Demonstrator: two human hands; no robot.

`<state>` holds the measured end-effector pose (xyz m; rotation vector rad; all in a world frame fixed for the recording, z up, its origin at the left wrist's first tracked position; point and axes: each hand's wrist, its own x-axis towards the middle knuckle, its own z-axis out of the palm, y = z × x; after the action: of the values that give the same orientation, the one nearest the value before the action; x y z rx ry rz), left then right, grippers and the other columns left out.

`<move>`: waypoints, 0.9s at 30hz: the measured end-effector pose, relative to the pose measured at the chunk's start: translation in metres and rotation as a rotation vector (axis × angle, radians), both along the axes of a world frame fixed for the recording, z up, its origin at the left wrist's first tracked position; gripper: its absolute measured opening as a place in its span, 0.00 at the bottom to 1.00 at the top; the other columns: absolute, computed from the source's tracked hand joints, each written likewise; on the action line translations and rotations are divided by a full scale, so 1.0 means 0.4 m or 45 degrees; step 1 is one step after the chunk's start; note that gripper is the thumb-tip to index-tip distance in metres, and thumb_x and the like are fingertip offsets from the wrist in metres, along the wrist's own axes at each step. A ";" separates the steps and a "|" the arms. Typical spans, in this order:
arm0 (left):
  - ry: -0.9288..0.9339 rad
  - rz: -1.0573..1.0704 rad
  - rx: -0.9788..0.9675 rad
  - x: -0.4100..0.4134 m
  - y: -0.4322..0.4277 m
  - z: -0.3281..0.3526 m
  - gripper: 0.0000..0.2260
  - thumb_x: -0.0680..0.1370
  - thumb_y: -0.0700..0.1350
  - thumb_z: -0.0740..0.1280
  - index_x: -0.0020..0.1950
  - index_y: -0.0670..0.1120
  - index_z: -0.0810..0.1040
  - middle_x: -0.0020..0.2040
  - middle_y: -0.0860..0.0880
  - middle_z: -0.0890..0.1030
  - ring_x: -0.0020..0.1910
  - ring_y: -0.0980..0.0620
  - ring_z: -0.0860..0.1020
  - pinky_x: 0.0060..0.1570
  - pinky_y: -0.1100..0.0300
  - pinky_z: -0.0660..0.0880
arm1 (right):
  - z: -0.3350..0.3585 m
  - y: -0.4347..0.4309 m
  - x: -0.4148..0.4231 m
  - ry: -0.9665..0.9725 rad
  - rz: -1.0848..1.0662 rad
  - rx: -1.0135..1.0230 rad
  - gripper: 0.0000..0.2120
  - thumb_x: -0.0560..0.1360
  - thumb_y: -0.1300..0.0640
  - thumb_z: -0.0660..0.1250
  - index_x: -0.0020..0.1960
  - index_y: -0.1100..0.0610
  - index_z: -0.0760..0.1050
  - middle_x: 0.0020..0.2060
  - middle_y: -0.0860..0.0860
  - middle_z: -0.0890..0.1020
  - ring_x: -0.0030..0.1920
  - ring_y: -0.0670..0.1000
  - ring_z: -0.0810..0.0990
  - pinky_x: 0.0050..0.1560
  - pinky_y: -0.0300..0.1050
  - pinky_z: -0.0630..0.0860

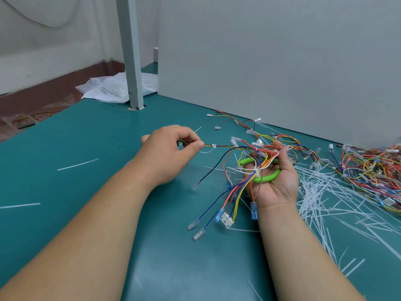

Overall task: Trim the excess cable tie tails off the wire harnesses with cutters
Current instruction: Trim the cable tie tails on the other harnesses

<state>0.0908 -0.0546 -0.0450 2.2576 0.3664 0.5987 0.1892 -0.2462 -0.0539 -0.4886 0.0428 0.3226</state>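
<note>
My left hand [171,153] pinches a thin branch of the wire harness [243,183], ribbed white cable tie [213,146] just past my fingertips, my right hand [277,185] palm up, curled round glossy green-handled cutters [267,178] and the multicoloured strands, above the smooth teal table [104,137].

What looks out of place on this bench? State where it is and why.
Cut tie tails lie strewn across the table right of the right hand, with strays near the left hand. They are loose litter, uncollected, reaching the harness pile.
</note>
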 end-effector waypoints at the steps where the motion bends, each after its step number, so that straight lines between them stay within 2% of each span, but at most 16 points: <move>1: 0.000 0.027 0.036 -0.001 -0.004 0.001 0.07 0.79 0.55 0.68 0.42 0.59 0.80 0.42 0.66 0.80 0.47 0.65 0.76 0.60 0.51 0.66 | 0.001 0.000 -0.002 -0.009 -0.002 -0.012 0.14 0.85 0.53 0.59 0.45 0.54 0.78 0.28 0.48 0.80 0.24 0.48 0.78 0.24 0.42 0.77; 3: 0.005 0.026 0.038 0.002 -0.013 -0.001 0.08 0.80 0.53 0.66 0.42 0.57 0.78 0.41 0.62 0.82 0.47 0.62 0.78 0.63 0.51 0.66 | -0.002 0.001 -0.001 -0.021 0.002 -0.023 0.13 0.85 0.52 0.58 0.46 0.53 0.77 0.28 0.48 0.80 0.25 0.48 0.78 0.24 0.43 0.78; 6: -0.006 -0.046 -0.052 0.004 -0.021 -0.005 0.07 0.81 0.52 0.66 0.43 0.55 0.77 0.34 0.59 0.81 0.37 0.59 0.77 0.56 0.50 0.71 | -0.004 0.000 0.004 -0.020 0.010 -0.019 0.13 0.85 0.52 0.58 0.46 0.53 0.77 0.30 0.47 0.79 0.25 0.48 0.78 0.25 0.44 0.79; 9: -0.011 -0.105 -0.067 0.003 -0.027 -0.008 0.07 0.77 0.58 0.72 0.43 0.58 0.78 0.27 0.59 0.71 0.30 0.59 0.71 0.49 0.53 0.67 | -0.004 0.002 0.002 -0.009 0.005 0.005 0.13 0.85 0.52 0.59 0.46 0.54 0.78 0.29 0.48 0.80 0.25 0.48 0.78 0.25 0.43 0.78; 11: 0.009 -0.083 -0.027 0.006 -0.039 -0.012 0.06 0.74 0.63 0.73 0.43 0.63 0.80 0.26 0.61 0.71 0.31 0.60 0.71 0.52 0.52 0.67 | -0.008 0.002 0.004 0.004 0.008 0.020 0.13 0.85 0.53 0.59 0.46 0.54 0.78 0.29 0.49 0.81 0.25 0.49 0.79 0.25 0.42 0.78; 14: 0.017 -0.049 0.018 0.010 -0.058 -0.013 0.03 0.76 0.63 0.70 0.43 0.68 0.82 0.31 0.62 0.78 0.39 0.61 0.75 0.61 0.52 0.64 | -0.011 0.005 0.003 0.026 0.032 -0.003 0.14 0.85 0.52 0.60 0.45 0.54 0.78 0.30 0.49 0.81 0.26 0.48 0.79 0.27 0.41 0.78; 16: 0.019 -0.028 0.094 0.011 -0.062 -0.017 0.07 0.78 0.61 0.69 0.41 0.66 0.81 0.38 0.58 0.82 0.45 0.59 0.76 0.59 0.51 0.62 | -0.011 0.008 0.000 0.023 0.063 -0.006 0.15 0.85 0.52 0.60 0.44 0.54 0.79 0.29 0.49 0.81 0.26 0.49 0.79 0.27 0.41 0.79; 18: 0.016 0.035 0.202 0.014 -0.063 -0.015 0.07 0.79 0.60 0.67 0.42 0.64 0.80 0.45 0.58 0.80 0.53 0.55 0.74 0.55 0.53 0.59 | -0.009 0.010 -0.004 0.023 0.100 -0.020 0.15 0.85 0.52 0.60 0.43 0.54 0.78 0.28 0.49 0.80 0.25 0.50 0.80 0.25 0.44 0.78; 19: 0.021 0.081 0.233 0.016 -0.063 -0.013 0.06 0.79 0.59 0.65 0.44 0.64 0.81 0.49 0.59 0.79 0.56 0.55 0.71 0.55 0.54 0.57 | -0.011 0.013 -0.004 0.022 0.118 -0.048 0.14 0.85 0.52 0.60 0.43 0.54 0.78 0.29 0.49 0.80 0.26 0.51 0.80 0.27 0.45 0.79; 20: 0.013 0.120 0.233 0.018 -0.065 -0.012 0.07 0.77 0.58 0.63 0.48 0.64 0.81 0.53 0.60 0.76 0.58 0.55 0.69 0.56 0.55 0.57 | -0.014 0.019 -0.006 0.009 0.136 -0.096 0.12 0.84 0.52 0.62 0.44 0.54 0.77 0.31 0.49 0.81 0.29 0.51 0.81 0.33 0.46 0.81; 22: -0.131 0.123 0.081 0.017 -0.079 -0.006 0.16 0.73 0.55 0.59 0.58 0.64 0.80 0.58 0.60 0.73 0.60 0.55 0.67 0.60 0.56 0.59 | -0.013 0.031 -0.010 -0.014 0.150 -0.176 0.04 0.79 0.55 0.67 0.47 0.54 0.77 0.38 0.49 0.80 0.38 0.51 0.80 0.52 0.49 0.79; 23: -0.246 0.085 -0.043 0.017 -0.090 -0.001 0.19 0.73 0.54 0.59 0.62 0.63 0.79 0.59 0.59 0.73 0.61 0.55 0.68 0.62 0.56 0.62 | -0.013 0.039 -0.015 -0.038 0.143 -0.206 0.04 0.75 0.56 0.70 0.48 0.55 0.77 0.40 0.49 0.80 0.40 0.50 0.79 0.55 0.50 0.78; 25: -0.396 -0.017 -0.190 0.016 -0.120 0.001 0.20 0.75 0.59 0.62 0.66 0.60 0.78 0.60 0.57 0.75 0.59 0.56 0.72 0.63 0.63 0.67 | -0.019 0.048 -0.020 -0.133 0.144 -0.261 0.11 0.71 0.57 0.71 0.52 0.56 0.76 0.40 0.49 0.81 0.39 0.48 0.80 0.47 0.46 0.81; 27: -0.355 -0.080 -0.268 0.020 -0.147 -0.009 0.19 0.75 0.61 0.67 0.65 0.60 0.78 0.55 0.58 0.79 0.52 0.58 0.77 0.55 0.69 0.72 | -0.023 0.056 -0.032 -0.217 0.169 -0.323 0.11 0.71 0.58 0.71 0.52 0.55 0.75 0.41 0.51 0.83 0.43 0.50 0.82 0.45 0.48 0.82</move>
<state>0.0988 -0.1133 -0.0486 1.9459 0.2072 0.7919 0.1764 -0.2236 -0.0633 -0.7711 -0.1164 0.4070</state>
